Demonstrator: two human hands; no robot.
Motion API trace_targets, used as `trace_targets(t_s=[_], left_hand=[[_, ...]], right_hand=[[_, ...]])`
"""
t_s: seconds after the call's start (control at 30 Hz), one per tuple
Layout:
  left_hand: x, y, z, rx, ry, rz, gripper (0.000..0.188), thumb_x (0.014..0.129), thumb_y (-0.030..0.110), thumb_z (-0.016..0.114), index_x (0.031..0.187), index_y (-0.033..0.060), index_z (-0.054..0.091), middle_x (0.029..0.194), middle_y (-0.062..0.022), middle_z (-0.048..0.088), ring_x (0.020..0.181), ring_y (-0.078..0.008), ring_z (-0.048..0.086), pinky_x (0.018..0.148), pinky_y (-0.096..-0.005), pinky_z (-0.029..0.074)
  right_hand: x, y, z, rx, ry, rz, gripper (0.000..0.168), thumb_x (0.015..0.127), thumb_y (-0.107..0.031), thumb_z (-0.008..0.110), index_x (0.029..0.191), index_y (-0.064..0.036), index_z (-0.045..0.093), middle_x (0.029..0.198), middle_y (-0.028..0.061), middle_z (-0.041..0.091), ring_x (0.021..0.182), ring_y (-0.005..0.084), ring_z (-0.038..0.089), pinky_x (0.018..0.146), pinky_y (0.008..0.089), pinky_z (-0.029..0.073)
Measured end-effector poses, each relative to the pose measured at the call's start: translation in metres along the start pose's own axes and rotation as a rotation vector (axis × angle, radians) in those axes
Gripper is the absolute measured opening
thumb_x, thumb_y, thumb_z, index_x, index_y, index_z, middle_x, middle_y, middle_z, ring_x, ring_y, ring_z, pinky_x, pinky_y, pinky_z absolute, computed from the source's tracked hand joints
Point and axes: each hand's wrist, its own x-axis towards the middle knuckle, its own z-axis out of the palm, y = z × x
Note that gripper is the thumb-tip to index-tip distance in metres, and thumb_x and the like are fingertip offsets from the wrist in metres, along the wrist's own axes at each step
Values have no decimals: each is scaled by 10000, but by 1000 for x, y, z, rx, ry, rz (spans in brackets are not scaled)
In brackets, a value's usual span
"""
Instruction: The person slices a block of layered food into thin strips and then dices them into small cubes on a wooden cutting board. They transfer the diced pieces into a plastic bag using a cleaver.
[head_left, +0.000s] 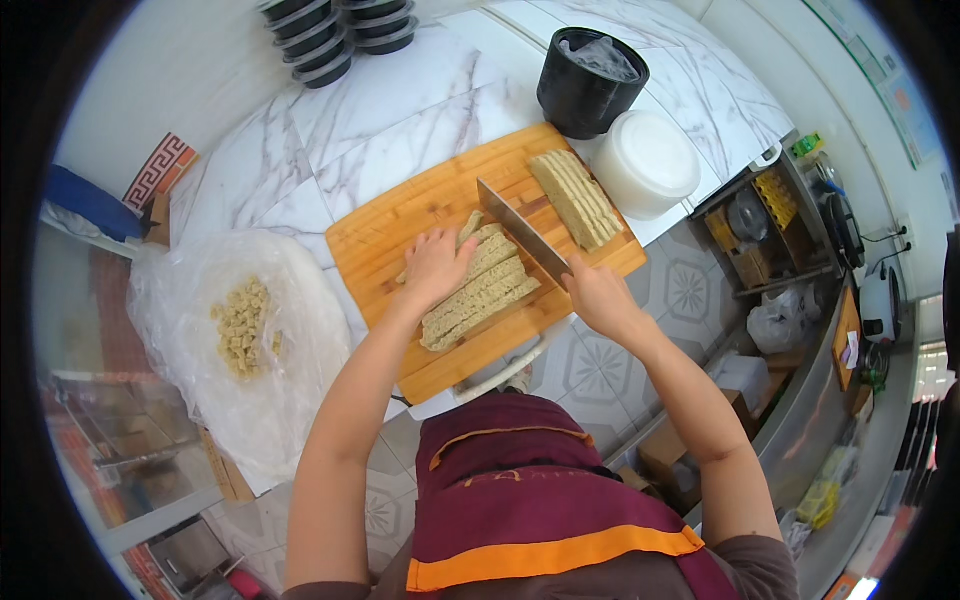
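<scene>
A wooden cutting board (375, 232) lies on the counter before me. Long strips of a beige-green, crumbly food (480, 300) lie side by side on it, and my left hand (437, 262) rests spread on their upper left end. My right hand (600, 296) grips the handle of a cleaver (523, 230), whose blade stands just right of the strips' ends. At the board's right side is a second block of the food (576, 199), cut lengthwise into strips. Small cubes of the food (244, 326) lie on a clear plastic sheet (300, 300) at the left.
Beyond the board's right corner stand a black tub (592, 90) with plastic film inside and a white lidded round container (649, 165). Stacked black containers (319, 45) are at the back left of the marble-patterned counter (397, 105). A shelf unit (780, 225) stands at the right.
</scene>
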Motion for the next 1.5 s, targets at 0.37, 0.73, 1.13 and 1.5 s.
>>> trace_targets(t_s=[0.37, 0.73, 1.13, 1.5], left_hand=[[12, 18, 13, -21, -97, 115, 776, 852, 590, 429, 1349, -1, 361, 1356, -188, 389, 1272, -341, 303, 1029, -491, 233], [-19, 45, 19, 203, -48, 73, 1299, 529, 682, 705, 1370, -128, 135, 1422, -260, 225, 1358, -336, 159, 1096, -527, 43], [-18, 37, 20, 152, 30, 175, 1086, 571, 503, 753, 1321, -117, 270, 1372, -241, 310, 1309, -345, 253, 1098, -517, 93], [-17, 38, 24, 152, 53, 190, 1008, 583, 409, 772, 1312, -102, 296, 1369, -228, 328, 1294, -334, 278, 1087, -508, 148]], right_hand=[[-5, 5, 20, 199, 132, -38, 166, 883, -120, 500, 947, 24, 448, 660, 281, 575, 647, 473, 562, 595, 541, 430], [-55, -36, -1, 105, 70, 88, 161, 900, -116, 457, 973, -13, 357, 606, 256, 567, 585, 465, 560, 520, 555, 417], [-23, -34, 22, -11, -97, 84, 179, 785, 16, 415, 950, 58, 357, 646, 288, 578, 606, 478, 576, 552, 553, 459], [10, -27, 42, -5, 12, -31, 198, 863, -43, 487, 941, 75, 348, 583, 278, 538, 579, 463, 552, 501, 515, 422]])
